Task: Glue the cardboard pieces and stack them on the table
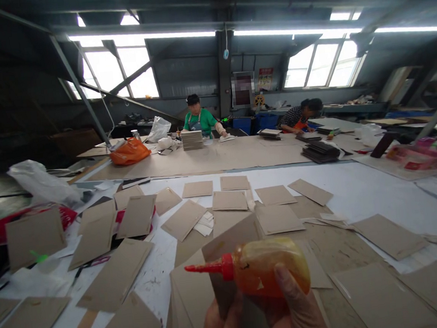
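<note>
My right hand (pixel 294 308) is wrapped round an orange-yellow squeeze bottle of glue (pixel 268 267) with a red nozzle that points left. My left hand (pixel 219 327) grips a grey cardboard piece (pixel 229 244), held upright just behind the bottle at the bottom centre. Both hands are close together, and only part of their fingers shows above the frame's lower edge.
Several grey cardboard pieces (pixel 185 219) lie spread over the white table (pixel 362 187). An orange bag (pixel 129 152) and card stacks (pixel 192 139) sit on the far table. Two other people (pixel 199 119) work there. A red and white plastic bag (pixel 2 226) lies left.
</note>
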`<state>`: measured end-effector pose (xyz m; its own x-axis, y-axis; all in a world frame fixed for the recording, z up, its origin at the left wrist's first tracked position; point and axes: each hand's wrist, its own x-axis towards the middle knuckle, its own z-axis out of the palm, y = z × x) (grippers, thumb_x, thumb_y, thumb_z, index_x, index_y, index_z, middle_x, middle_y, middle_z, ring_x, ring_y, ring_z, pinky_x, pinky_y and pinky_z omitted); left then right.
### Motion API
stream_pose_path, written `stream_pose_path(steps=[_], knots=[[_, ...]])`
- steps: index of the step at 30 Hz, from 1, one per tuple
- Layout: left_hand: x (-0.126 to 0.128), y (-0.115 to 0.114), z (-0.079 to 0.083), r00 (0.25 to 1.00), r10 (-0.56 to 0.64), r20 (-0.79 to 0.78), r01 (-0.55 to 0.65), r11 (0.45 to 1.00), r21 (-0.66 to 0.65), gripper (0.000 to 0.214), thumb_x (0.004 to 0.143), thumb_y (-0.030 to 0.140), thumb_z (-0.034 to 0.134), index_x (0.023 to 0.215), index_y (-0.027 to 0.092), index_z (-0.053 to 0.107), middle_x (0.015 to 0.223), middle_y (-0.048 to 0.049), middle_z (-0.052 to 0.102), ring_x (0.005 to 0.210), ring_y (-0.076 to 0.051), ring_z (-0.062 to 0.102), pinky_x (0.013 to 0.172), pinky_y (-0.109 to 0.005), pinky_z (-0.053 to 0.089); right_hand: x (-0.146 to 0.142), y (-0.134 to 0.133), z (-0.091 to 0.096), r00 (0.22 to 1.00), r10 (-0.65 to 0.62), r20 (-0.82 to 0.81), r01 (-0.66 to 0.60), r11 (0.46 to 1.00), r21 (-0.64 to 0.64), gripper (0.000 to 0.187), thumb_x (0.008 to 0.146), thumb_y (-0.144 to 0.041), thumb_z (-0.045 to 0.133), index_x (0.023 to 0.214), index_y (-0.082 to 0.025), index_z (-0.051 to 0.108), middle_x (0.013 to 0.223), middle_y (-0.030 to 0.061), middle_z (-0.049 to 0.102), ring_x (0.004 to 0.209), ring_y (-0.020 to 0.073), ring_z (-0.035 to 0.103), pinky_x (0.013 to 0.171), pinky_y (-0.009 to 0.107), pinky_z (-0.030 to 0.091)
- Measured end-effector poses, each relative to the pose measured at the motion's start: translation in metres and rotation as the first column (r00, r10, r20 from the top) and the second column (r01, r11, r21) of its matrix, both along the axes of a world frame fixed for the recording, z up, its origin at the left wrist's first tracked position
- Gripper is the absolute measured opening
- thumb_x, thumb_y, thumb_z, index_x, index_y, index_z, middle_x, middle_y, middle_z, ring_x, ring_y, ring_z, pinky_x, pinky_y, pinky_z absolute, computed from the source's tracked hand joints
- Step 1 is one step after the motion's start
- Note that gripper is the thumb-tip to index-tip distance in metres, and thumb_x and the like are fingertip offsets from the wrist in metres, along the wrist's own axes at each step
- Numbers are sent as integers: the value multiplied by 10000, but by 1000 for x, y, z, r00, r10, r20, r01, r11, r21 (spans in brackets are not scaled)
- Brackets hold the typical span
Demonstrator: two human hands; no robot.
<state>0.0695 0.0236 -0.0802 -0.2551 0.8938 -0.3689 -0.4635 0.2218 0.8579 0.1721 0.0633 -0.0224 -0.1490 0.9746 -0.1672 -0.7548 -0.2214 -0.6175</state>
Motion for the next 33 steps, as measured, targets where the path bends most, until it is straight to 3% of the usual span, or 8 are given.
stream_pose_path(steps=[3, 7, 11, 16, 22, 27, 30, 33], knots=[[-2, 8, 9, 970, 85, 228, -84, 996, -15, 405, 682, 368, 703, 1010, 135, 655, 931, -115, 707, 1076, -345, 553, 902, -414, 467, 7, -1, 2, 997, 77, -26, -77, 997, -19, 359, 698, -374, 736, 1011, -222, 649, 1010, 105, 666, 935, 308, 615, 740, 444, 536], [-16, 12, 29, 870, 157, 467, -202, 978, 46, 381, 799, 314, 597, 1125, 117, 585, 1097, -138, 652, 1094, -276, 554, 943, -386, 452, 38, 5, -7, 990, -32, 137, 34, 999, -5, 364, 672, -375, 756, 992, -237, 651, 1080, 102, 644, 943, 299, 613, 735, 424, 543], [-31, 12, 44, 861, 244, 445, -329, 936, 124, 458, 845, 219, 542, 1292, 213, 445, 1232, -94, 580, 1117, -234, 540, 965, -393, 445, 69, 9, -25, 956, -86, 280, 92, 996, -8, 454, 620, -318, 798, 1033, -236, 628, 1105, 105, 634, 930, 304, 616, 739, 431, 544], [-31, 12, 53, 856, 336, 394, -416, 900, 135, 483, 876, 184, 484, 1337, 282, 378, 1238, -62, 579, 1099, -215, 553, 966, -387, 447, 81, 12, -39, 940, -148, 307, 146, 989, 30, 502, 584, -251, 821, 1034, -209, 604, 989, 95, 668, 871, 294, 633, 707, 431, 552], [-28, 13, 54, 853, 349, 388, -426, 895, 131, 490, 878, 178, 480, 1331, 333, 378, 1233, -29, 585, 1105, -204, 549, 972, -378, 442, 80, 9, -41, 930, -168, 326, 163, 986, 45, 487, 587, -249, 819, 1023, -204, 608, 971, 75, 667, 874, 259, 623, 734, 395, 540], [-29, 20, 58, 848, 330, 414, -417, 899, 137, 444, 903, 179, 416, 1327, 310, 395, 1181, -33, 621, 1087, -187, 562, 981, -364, 433, 76, -6, -42, 931, -157, 329, 186, 981, -59, 453, 534, -287, 847, 930, -194, 648, 872, 77, 689, 751, 250, 646, 598, 335, 551], [-37, 27, 50, 884, 296, 361, -351, 931, 98, 425, 915, 166, 369, 1333, 235, 396, 1128, -60, 649, 1036, -179, 594, 955, -338, 456, 73, -17, -44, 965, -75, 252, 117, 981, -156, 364, 559, -330, 830, 857, -193, 674, 827, 92, 700, 711, 273, 657, 549, 350, 544], [-65, 37, 26, 937, 258, 237, -265, 964, -1, 478, 885, 145, 441, 1350, 211, 355, 1009, -15, 696, 949, -140, 629, 862, -234, 506, 74, -25, -51, 993, -21, 113, 43, 981, -191, 379, 609, -436, 783, 871, -179, 685, 885, 135, 693, 805, 319, 652, 597, 400, 539]])
